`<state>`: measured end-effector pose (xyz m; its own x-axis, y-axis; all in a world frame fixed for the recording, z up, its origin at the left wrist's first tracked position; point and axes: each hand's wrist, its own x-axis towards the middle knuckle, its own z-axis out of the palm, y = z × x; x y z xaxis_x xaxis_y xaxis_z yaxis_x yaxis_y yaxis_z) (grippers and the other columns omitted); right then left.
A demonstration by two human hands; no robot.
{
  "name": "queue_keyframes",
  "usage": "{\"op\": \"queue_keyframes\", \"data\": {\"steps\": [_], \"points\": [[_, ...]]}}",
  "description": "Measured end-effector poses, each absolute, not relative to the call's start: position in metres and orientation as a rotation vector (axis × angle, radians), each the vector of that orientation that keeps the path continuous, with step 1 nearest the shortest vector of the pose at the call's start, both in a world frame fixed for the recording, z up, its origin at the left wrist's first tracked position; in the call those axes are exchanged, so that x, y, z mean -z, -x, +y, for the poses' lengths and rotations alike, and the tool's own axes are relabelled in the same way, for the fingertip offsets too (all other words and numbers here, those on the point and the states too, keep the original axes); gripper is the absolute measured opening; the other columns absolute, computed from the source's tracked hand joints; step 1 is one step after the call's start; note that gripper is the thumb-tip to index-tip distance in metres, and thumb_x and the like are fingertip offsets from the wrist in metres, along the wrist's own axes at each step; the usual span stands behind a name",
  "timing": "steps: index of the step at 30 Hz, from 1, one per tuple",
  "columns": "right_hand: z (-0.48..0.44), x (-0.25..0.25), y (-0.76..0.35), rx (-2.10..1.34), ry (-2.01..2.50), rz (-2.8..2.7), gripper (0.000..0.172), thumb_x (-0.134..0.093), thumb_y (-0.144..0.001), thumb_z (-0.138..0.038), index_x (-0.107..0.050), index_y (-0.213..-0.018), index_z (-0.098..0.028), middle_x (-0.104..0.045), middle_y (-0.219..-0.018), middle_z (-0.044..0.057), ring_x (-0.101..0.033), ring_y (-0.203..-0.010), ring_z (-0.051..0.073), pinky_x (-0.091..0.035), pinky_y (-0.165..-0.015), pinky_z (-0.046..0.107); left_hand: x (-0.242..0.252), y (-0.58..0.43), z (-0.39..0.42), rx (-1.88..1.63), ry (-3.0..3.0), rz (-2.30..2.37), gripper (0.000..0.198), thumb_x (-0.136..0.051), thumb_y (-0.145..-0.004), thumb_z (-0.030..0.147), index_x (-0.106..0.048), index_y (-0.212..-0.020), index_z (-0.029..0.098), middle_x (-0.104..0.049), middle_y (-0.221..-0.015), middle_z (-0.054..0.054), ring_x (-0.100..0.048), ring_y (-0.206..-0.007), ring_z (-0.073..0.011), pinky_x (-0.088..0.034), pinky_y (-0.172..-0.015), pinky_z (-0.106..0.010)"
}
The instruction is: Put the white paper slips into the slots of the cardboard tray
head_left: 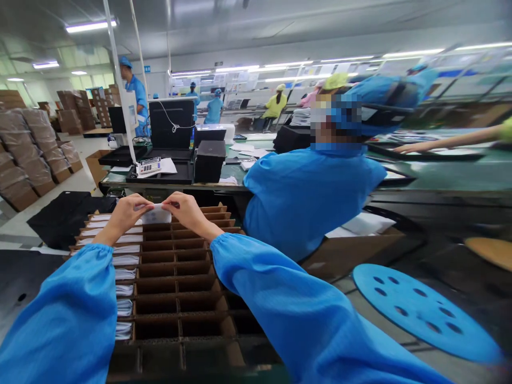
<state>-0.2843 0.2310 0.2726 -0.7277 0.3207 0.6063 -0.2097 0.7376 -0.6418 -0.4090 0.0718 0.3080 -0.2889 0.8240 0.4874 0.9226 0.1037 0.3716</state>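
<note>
Between my two hands is a small white packet (157, 215), pinched at its upper corners. My left hand (127, 213) grips its left corner with thumb and fingers, and my right hand (186, 212) grips the right one. The packet is upright at the far end of a cardboard divider box (176, 285), over a slot of the second column. White packets (125, 290) stand in the slots of the left column. Several slots nearer to me in the middle columns hold nothing visible. Whether the packet's lower edge is inside a slot I cannot tell.
A co-worker in blue (308, 197) sits close on the right, beside a blue stool (424, 312) with holes. Ahead, a green workbench (236, 173) bears black trays and a calculator (149, 166). Stacked cartons (30, 149) stand at left. Black foam-like blocks (60, 216) lie nearby.
</note>
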Motion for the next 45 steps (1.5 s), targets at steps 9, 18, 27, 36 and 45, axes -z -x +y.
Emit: {"op": "queue_keyframes", "data": {"steps": [9,18,27,36,45], "points": [[0.232,-0.266,0.286,-0.761,0.128,-2.376,0.006,-0.067,-0.082,-0.016,-0.073,-0.08,-0.019,-0.065,-0.08,0.002,-0.056,-0.074,0.013,-0.042,-0.071,0.024,-0.303,0.421,0.082,0.851,1.793,-2.377,0.032,-0.064,-0.079,0.047,-0.073,-0.077,0.017,-0.066,-0.075,-0.005,-0.058,-0.069,-0.0162,-0.044,-0.067,-0.027],[0.225,-0.267,0.281,-0.647,0.095,-2.481,0.009,-0.065,-0.084,-0.016,-0.073,-0.082,-0.016,-0.066,-0.081,0.005,-0.051,-0.082,0.017,-0.041,-0.078,0.028,-0.3,0.419,0.081,0.73,1.784,-2.412,0.037,-0.06,-0.081,0.05,-0.073,-0.075,0.016,-0.064,-0.075,-0.006,-0.058,-0.07,-0.0156,-0.044,-0.067,-0.026],[0.225,-0.264,0.278,-0.555,0.108,-2.549,0.013,-0.061,-0.087,-0.021,-0.074,-0.086,-0.018,-0.068,-0.092,0.006,-0.049,-0.089,0.019,-0.039,-0.081,0.031,-0.313,0.414,0.079,0.468,1.822,-2.511,0.024,-0.06,-0.08,0.038,-0.076,-0.083,0.02,-0.072,-0.081,-0.006,-0.063,-0.076,-0.0187,-0.044,-0.07,-0.026],[0.226,-0.259,0.275,-0.481,0.11,-2.56,0.017,-0.057,-0.089,-0.019,-0.073,-0.082,-0.02,-0.063,-0.101,0.006,-0.046,-0.098,0.02,-0.039,-0.087,0.036,-0.318,0.419,0.093,0.299,1.83,-2.612,0.015,-0.065,-0.075,0.026,-0.075,-0.081,0.017,-0.072,-0.082,-0.006,-0.063,-0.076,-0.0171,-0.043,-0.069,-0.023],[0.222,-0.251,0.269,-0.43,0.024,-2.588,0.024,-0.049,-0.093,-0.02,-0.073,-0.09,-0.022,-0.065,-0.107,0.006,-0.046,-0.102,0.021,-0.036,-0.093,0.04,-0.326,0.414,0.097,0.14,1.864,-2.659,0.01,-0.065,-0.073,0.019,-0.075,-0.076,0.018,-0.072,-0.075,-0.006,-0.064,-0.07,-0.0173,-0.043,-0.064,-0.023]]}}
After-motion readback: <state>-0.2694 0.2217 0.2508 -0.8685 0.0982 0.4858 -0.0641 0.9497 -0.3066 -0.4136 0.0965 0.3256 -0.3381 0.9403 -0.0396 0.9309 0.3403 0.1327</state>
